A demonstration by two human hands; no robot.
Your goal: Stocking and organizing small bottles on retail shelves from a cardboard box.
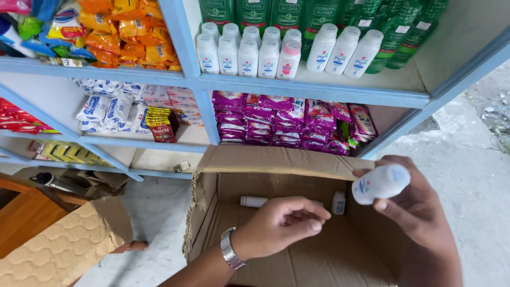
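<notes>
My right hand [417, 210] holds a small white plastic bottle [380, 184] on its side, above the right edge of an open cardboard box [204, 199]. My left hand [281, 223], with a metal watch on the wrist, hovers over the inside of the box with fingers curled loosely and nothing in them. Two more white bottles lie at the back of the box: one on its side [254, 201] and a small upright one [338, 202].
A blue shelf unit [313, 87] stands behind the box, with white bottles [249, 53], green bottles, purple sachets [276, 125] and snack packets [127, 32]. A second cardboard piece [64, 242] lies at lower left. Concrete floor [467, 159] runs to the right.
</notes>
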